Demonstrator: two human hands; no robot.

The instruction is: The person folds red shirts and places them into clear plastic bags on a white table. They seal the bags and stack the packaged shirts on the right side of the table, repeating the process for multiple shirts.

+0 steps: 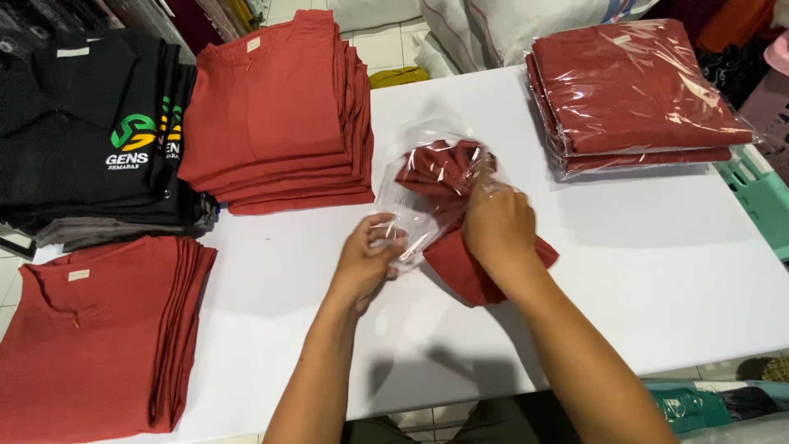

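A white counter (641,271) is carrying stacks of folded clothing, with a tiled floor showing beyond its far edge. Near the middle of the counter, a folded red garment (460,247) is lying partly inside a clear plastic bag (411,205). The left hand (366,259) is pinching the open edge of the bag, its fingers curled around the plastic. The right hand (497,226) is pressing down on the garment, fingers closed over the cloth at the mouth of the bag. To the left of the bag, a tall stack of red shirts (275,115) is standing, with black shirts (90,131) beyond it. To the right of the bag, bagged red shirts (633,90) are lying in a pile.
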